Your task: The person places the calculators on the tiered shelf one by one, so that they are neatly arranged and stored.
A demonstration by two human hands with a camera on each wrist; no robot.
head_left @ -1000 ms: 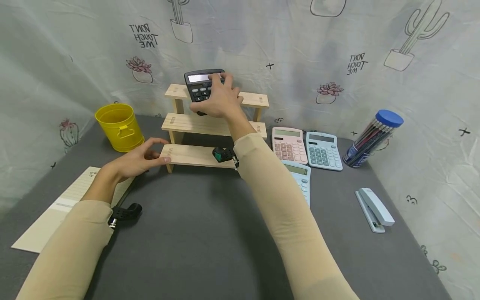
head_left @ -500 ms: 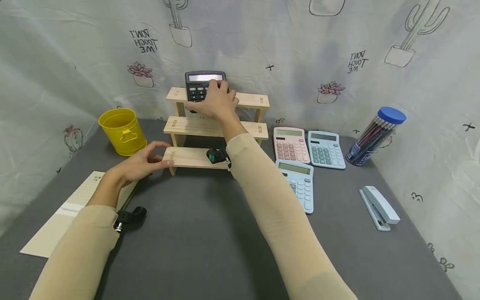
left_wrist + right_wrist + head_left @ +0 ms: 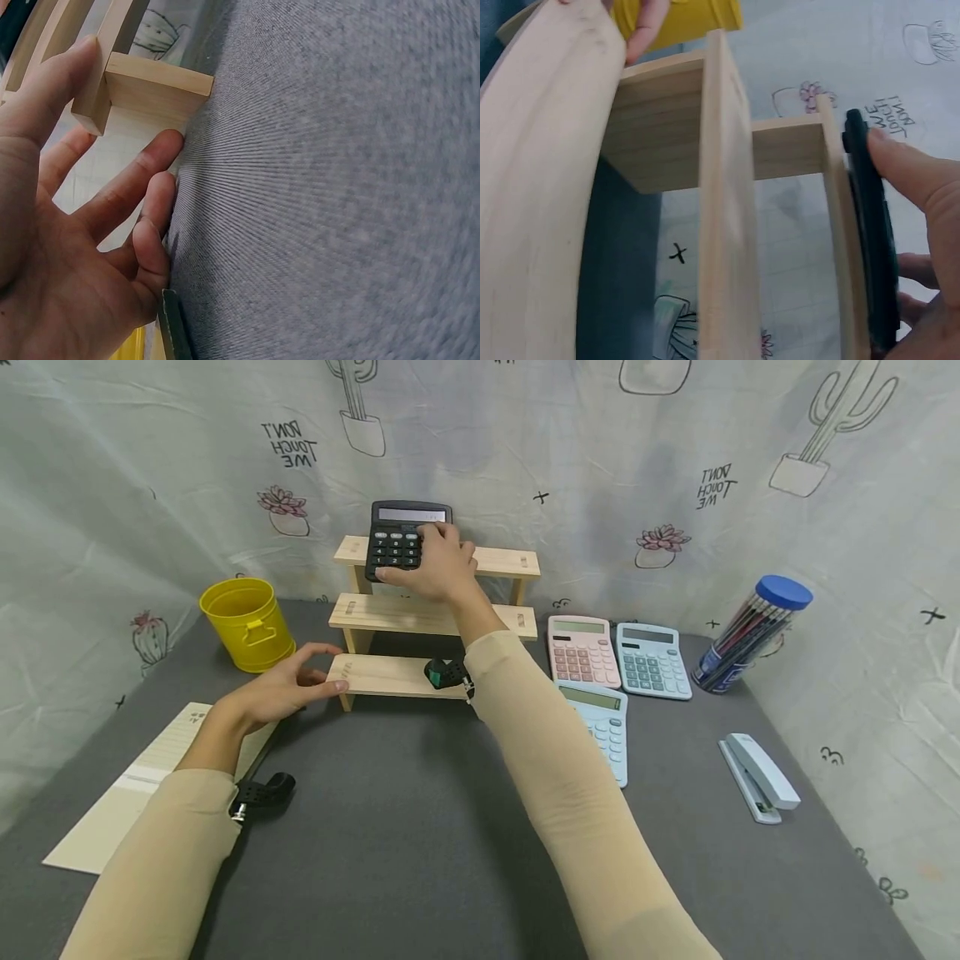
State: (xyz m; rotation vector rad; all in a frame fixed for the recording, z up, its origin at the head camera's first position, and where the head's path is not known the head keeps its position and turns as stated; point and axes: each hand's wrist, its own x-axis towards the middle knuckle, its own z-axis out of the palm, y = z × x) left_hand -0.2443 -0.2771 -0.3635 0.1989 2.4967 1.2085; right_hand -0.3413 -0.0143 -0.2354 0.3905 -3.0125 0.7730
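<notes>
My right hand (image 3: 438, 560) holds a black calculator (image 3: 393, 545) across its keys, thumb at the lower left and fingers near the right edge. The calculator leans upright at the left part of the top board of a three-step wooden stand (image 3: 435, 614). In the right wrist view, the calculator (image 3: 872, 232) appears edge-on beside the top board. My left hand (image 3: 281, 687) grips the left end of the lowest board, thumb at the front corner and index finger at the back. The left wrist view shows the thumb of that hand (image 3: 82, 225) on the board (image 3: 97, 90).
A yellow bucket (image 3: 247, 625) and an open notebook (image 3: 120, 806) are at the left. Right of the stand lie a pink calculator (image 3: 583, 652), a blue one (image 3: 652, 660) and a light blue one (image 3: 611, 735). Further right are a pencil tub (image 3: 750, 635) and a stapler (image 3: 759, 777).
The calculator has straightened from a slant and shifted slightly left and down, showing more keys. My left hand keeps its place on the stand; the head view has shifted a little.
</notes>
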